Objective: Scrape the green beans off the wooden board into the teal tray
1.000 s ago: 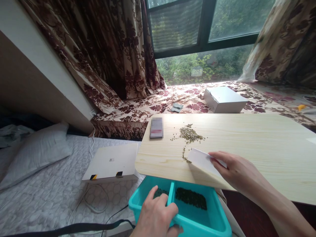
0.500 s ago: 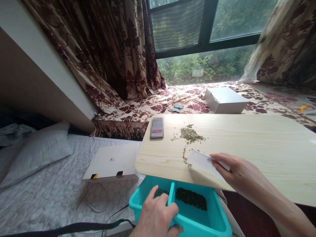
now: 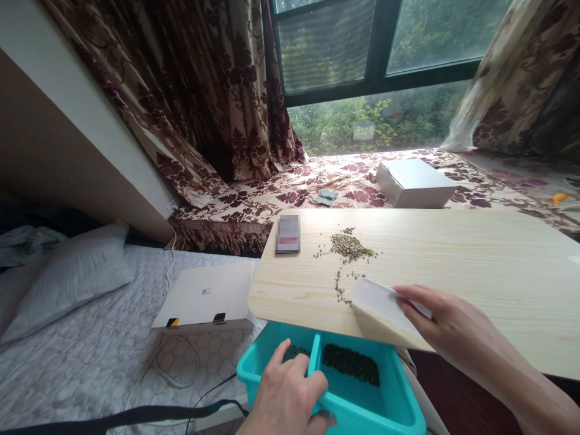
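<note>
My right hand pinches a white plastic scraper, tilted with its far edge on the light wooden table. Just beyond its edge lie small green beans, perhaps mung beans, in one pile with a thin trail toward the table's front edge. Below that edge is a turquoise two-compartment bin. My left hand grips its near rim, fingers reaching over the left compartment. A few green beans show behind those fingers; a layer of dark green bits covers part of the right compartment's floor.
A dark, blurred-out packet or device lies at the table's left end. On the bed left of it rest a flat white box and loose cables. Another white box and a small grey-green cloth sit on the window ledge.
My right hand has drawn the scraper slightly right, away from the bean trail, leaving a few beans near its top corner. My left hand and the bin look unchanged.
</note>
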Motion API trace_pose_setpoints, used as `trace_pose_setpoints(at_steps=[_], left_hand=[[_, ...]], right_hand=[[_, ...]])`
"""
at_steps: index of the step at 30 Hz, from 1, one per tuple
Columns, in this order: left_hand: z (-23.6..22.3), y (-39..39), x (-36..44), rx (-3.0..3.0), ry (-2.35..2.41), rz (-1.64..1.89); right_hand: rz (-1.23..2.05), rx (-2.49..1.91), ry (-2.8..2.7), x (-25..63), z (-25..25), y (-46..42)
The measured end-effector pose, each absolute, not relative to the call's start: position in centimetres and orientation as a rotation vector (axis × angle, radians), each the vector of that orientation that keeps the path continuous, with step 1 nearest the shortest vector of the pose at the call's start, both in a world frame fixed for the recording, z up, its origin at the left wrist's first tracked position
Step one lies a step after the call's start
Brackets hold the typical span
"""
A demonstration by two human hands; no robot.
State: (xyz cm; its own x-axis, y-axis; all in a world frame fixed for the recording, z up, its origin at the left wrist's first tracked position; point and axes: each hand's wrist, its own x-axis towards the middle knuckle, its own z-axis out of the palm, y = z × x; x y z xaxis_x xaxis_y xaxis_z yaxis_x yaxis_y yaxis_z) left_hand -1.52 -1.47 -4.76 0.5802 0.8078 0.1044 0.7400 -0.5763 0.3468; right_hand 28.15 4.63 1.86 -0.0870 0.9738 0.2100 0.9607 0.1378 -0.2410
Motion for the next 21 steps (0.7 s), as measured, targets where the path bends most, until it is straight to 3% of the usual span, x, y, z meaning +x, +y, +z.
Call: trace_pose_setpoints(at_steps=[21], left_hand=[[-5.9, -1.8, -1.4, 2.549, 1.323, 0.279]], right_hand=[[0.209, -1.841, -2.091, 28.3, 1.9, 4.0]])
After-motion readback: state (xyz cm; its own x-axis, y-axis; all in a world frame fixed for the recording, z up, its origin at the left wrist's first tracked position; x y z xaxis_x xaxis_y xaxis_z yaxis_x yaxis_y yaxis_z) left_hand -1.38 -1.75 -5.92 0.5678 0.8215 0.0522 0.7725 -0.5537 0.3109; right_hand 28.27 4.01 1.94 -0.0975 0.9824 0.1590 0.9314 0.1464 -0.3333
